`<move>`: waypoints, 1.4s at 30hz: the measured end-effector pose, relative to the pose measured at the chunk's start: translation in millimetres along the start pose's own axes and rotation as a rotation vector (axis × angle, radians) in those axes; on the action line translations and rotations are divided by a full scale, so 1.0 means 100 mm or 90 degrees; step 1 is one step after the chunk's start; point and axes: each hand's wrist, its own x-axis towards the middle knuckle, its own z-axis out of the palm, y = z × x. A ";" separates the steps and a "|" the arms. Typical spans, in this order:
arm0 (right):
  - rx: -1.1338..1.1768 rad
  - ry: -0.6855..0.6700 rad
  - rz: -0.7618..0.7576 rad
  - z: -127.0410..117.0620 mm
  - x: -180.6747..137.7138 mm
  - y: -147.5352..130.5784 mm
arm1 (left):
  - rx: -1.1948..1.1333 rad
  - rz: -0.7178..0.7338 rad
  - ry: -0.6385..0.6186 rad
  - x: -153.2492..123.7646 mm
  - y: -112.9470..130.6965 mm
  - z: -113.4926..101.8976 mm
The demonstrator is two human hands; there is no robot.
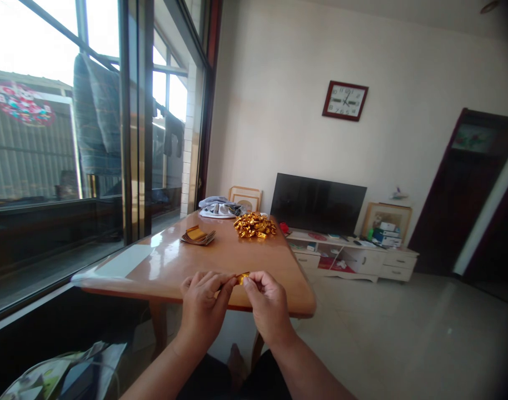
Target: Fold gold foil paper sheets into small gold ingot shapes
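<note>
My left hand (pixel 204 303) and my right hand (pixel 267 300) meet over the near edge of a glossy wooden table (pixel 174 264). Both pinch a small gold foil piece (pixel 242 276) between thumbs and fingertips. Farther back on the table lies a pile of folded gold foil pieces (pixel 254 226). To its left is a flat stack of gold and dark paper sheets (pixel 198 235).
A bundle of grey and white cloth (pixel 219 208) lies at the table's far end. Glass sliding doors (pixel 95 128) run along the left. Behind the table stand a television (pixel 317 203) on a white low cabinet (pixel 354 258), a wall clock (pixel 344 100) and a dark door (pixel 466 189). A bag (pixel 58 375) sits at lower left.
</note>
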 end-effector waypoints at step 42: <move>0.127 -0.019 0.139 -0.10 -0.01 0.01 | -0.655 -0.405 -0.279 -0.04 -0.04 -0.06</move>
